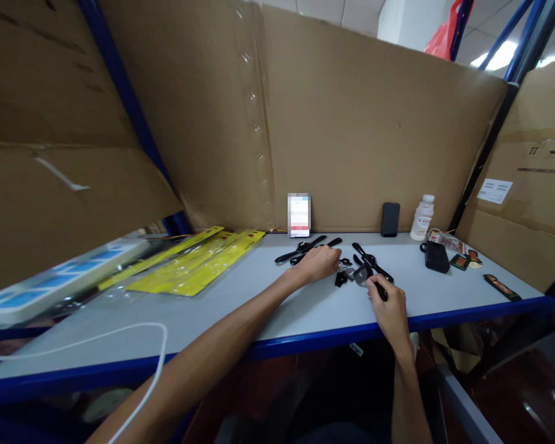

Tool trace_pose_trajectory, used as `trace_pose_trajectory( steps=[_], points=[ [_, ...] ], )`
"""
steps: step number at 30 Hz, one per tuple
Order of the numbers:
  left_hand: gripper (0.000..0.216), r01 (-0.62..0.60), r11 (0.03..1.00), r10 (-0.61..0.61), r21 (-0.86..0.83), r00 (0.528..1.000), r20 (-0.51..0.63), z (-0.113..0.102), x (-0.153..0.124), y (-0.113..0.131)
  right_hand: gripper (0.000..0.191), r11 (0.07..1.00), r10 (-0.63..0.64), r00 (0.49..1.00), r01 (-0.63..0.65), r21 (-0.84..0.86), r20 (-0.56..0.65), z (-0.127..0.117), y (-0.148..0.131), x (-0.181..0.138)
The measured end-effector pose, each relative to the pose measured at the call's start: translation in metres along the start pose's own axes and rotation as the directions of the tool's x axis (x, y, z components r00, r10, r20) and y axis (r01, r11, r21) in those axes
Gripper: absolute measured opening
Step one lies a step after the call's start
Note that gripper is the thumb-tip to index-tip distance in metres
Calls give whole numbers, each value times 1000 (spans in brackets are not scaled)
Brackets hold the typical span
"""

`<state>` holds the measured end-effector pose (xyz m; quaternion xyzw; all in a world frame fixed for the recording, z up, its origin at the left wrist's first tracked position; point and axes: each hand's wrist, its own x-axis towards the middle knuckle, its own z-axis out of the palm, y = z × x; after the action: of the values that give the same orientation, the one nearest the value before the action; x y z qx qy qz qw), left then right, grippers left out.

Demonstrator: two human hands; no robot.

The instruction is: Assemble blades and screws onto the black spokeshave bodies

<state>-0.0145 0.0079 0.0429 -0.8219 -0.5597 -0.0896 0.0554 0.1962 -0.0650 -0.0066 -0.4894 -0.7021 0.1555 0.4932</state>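
Note:
My right hand is wrapped round the black handle of a small tool with a flat grey head, near the table's front edge. Curled over the table's middle, my left hand has its fingers closed; what they hold, if anything, is hidden. Between the two hands lie small black pieces. Black clamp-like tools rest just beyond my right hand. More long black-handled tools lie behind my left hand, partly covered by it.
Yellow-backed clear packages lie at left beside a long white-and-blue box. A lit phone, a dark phone and a bottle stand along the cardboard wall. A black case sits right. A white cable crosses the foreground.

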Motion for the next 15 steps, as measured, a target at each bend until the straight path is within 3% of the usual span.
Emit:
trace_pose_trajectory(
  steps=[5, 10, 15],
  points=[
    [18, 2, 1000, -3, 6, 999, 39, 10, 2, -14, 28, 999, 47, 998, -47, -16, -42, -1, 0, 0],
    [27, -15, 1000, 15, -2, 1000, -24, 16, 3, -14, 18, 984, 82, 989, -100, -148, -120, 3, 5, 0],
    [24, -201, 973, 182, -112, 970, -163, 17, 0, 3, 21, 921, 177, 976, -210, -327, -130, 7, 8, -1]
  ],
)
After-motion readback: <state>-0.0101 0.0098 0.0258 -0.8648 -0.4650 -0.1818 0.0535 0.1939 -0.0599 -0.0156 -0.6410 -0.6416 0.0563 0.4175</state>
